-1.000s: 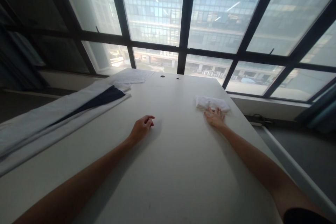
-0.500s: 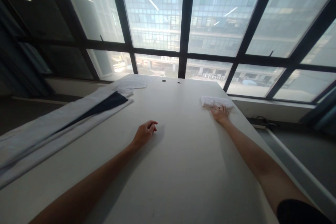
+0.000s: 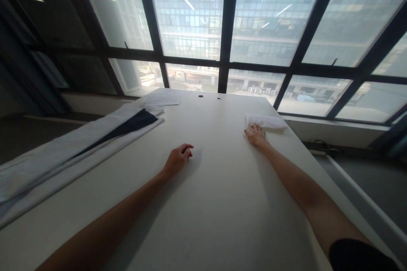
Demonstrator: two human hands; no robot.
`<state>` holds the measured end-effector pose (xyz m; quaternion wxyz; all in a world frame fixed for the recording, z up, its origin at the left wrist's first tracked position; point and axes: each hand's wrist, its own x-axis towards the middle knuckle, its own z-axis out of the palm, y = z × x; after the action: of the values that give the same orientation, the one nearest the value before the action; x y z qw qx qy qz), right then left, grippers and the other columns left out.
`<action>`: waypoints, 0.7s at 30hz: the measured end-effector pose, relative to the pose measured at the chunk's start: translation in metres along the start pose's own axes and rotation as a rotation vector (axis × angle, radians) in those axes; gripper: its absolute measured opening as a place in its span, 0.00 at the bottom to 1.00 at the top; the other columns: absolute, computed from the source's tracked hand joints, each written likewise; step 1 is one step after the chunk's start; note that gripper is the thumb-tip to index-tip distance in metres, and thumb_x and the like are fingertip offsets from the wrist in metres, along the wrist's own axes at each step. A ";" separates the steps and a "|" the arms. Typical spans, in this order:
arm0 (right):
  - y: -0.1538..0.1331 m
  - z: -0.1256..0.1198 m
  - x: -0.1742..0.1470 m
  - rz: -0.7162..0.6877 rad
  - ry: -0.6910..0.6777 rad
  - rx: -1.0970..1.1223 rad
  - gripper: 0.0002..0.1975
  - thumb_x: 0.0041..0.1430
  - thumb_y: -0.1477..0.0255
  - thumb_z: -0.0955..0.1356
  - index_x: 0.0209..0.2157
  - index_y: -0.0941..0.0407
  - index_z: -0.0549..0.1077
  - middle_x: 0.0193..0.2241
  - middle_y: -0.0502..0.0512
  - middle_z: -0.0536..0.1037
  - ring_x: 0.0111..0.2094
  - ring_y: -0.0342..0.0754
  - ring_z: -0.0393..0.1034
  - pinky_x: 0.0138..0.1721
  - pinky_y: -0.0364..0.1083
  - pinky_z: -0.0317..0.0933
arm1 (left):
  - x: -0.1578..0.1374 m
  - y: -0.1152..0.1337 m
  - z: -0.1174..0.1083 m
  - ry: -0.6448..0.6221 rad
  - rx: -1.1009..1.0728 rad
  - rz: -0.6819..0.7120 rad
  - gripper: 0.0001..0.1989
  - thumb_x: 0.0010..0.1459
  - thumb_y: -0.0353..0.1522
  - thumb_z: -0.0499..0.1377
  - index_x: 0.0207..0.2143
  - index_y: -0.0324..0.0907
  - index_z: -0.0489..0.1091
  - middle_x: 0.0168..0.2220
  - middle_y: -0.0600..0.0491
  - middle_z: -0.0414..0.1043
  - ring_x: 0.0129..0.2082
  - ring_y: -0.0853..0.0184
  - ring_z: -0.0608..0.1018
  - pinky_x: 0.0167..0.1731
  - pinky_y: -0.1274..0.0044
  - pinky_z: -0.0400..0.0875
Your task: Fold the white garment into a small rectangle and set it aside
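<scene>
Right hand [image 3: 255, 134] touching folded white cloth [image 3: 266, 122], table [image 3: 222, 203]

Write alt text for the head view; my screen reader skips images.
A person's right hand lies flat at the near edge of a folded white cloth on a white table. The left hand rests loosely curled mid-table, with long white and navy fabric at the left.

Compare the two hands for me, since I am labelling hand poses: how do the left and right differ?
The left hand is loosely curled, fingers bent inward, while the right hand lies flat with fingers spread. The left hand rests on bare table near the middle, touching nothing else; the right hand reaches farther, its fingertips at the edge of the folded white cloth. Both rest on the white table, and neither grips anything.
</scene>
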<state>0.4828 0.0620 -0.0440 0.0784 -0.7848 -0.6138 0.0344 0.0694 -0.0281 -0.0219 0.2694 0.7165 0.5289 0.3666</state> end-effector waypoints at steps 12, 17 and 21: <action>0.014 -0.001 0.001 0.003 0.241 0.019 0.30 0.69 0.62 0.55 0.67 0.60 0.58 0.68 0.66 0.56 0.68 0.57 0.47 0.66 0.54 0.42 | 0.001 -0.002 0.002 -0.003 -0.007 0.005 0.20 0.58 0.40 0.50 0.44 0.40 0.75 0.29 0.53 0.76 0.27 0.65 0.75 0.29 0.75 0.65; 0.015 -0.001 -0.008 0.005 0.160 -0.019 0.27 0.70 0.65 0.53 0.62 0.63 0.65 0.61 0.67 0.67 0.61 0.56 0.60 0.62 0.49 0.49 | 0.001 -0.003 0.002 -0.006 0.003 0.015 0.20 0.59 0.40 0.50 0.44 0.40 0.75 0.29 0.53 0.76 0.27 0.64 0.75 0.30 0.75 0.65; 0.015 -0.002 -0.011 -0.004 0.130 -0.030 0.27 0.69 0.66 0.54 0.61 0.62 0.67 0.62 0.67 0.67 0.63 0.56 0.58 0.63 0.50 0.48 | 0.000 -0.002 0.001 -0.004 0.007 0.019 0.20 0.58 0.39 0.50 0.44 0.40 0.75 0.29 0.53 0.76 0.28 0.64 0.75 0.30 0.75 0.65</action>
<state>0.4947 0.0478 -0.0449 0.1067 -0.7853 -0.6092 -0.0260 0.0696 -0.0272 -0.0239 0.2644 0.7231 0.5229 0.3658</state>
